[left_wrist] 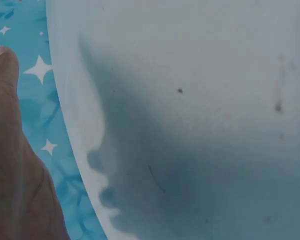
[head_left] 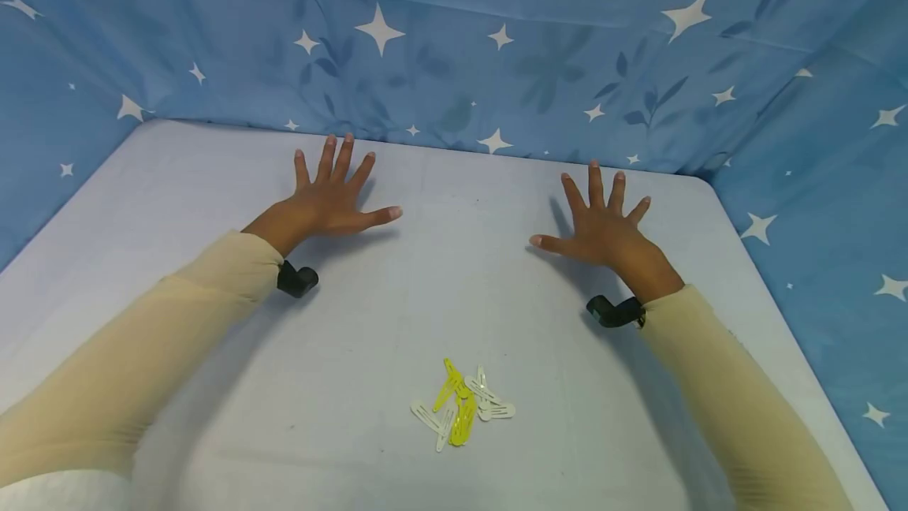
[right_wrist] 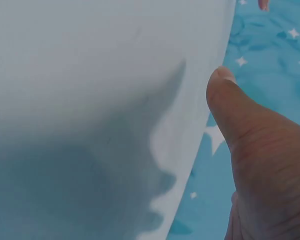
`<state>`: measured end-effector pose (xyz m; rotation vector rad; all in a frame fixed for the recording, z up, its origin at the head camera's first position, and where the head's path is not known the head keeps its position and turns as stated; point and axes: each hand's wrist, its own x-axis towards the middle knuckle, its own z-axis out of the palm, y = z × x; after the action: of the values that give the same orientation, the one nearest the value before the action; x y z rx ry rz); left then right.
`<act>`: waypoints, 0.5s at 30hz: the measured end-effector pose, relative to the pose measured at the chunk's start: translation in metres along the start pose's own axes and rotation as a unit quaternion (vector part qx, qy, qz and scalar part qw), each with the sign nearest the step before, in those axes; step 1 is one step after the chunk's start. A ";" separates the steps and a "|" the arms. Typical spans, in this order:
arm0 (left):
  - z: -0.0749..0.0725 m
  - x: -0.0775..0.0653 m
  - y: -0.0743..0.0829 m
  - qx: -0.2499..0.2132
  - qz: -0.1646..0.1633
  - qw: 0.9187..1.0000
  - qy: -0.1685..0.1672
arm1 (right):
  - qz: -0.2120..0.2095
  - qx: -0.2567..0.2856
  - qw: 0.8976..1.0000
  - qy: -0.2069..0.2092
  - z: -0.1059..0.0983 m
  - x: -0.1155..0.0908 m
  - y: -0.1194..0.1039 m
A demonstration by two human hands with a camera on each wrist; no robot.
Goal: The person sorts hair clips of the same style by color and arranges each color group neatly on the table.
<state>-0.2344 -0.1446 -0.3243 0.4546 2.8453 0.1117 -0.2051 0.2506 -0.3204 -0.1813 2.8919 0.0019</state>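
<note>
My left hand (head_left: pixel 328 199) is held over the far left part of the white table, palm down, fingers spread wide and holding nothing. Over the far right part, my right hand (head_left: pixel 601 223) is spread the same way, also with nothing in it. Each wrist view shows a thumb and the hand's shadow on the tabletop. Well below both hands in the head view lies a small loose pile of snap hair clips. Yellow hair clips (head_left: pixel 463 419) sit in its middle, with white hair clips (head_left: pixel 500 412) to the right and more white hair clips (head_left: pixel 426 417) to the left.
The white table (head_left: pixel 454 274) has rounded far corners. A blue curtain (head_left: pixel 454 77) with white stars and leaf prints stands along its far edge and sides. Small black cameras (head_left: pixel 615 311) are strapped at both wrists, beside beige sleeves (head_left: pixel 738 400).
</note>
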 end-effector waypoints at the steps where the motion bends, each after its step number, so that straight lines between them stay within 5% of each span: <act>1: 0.000 0.000 0.001 0.000 0.003 1.000 0.002 | -0.003 0.002 1.000 0.001 0.000 -0.001 -0.002; 9: 0.001 -0.004 0.003 -0.029 0.027 0.999 0.025 | -0.021 0.002 1.000 0.002 0.002 -0.007 -0.014; 15: 0.009 -0.008 0.003 -0.060 0.066 0.989 0.116 | -0.057 0.015 0.998 0.032 0.009 -0.014 -0.025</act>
<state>-0.2240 -0.1435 -0.3311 0.6409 3.0093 0.3817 -0.1862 0.2280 -0.3253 -0.3480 2.9394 -0.0684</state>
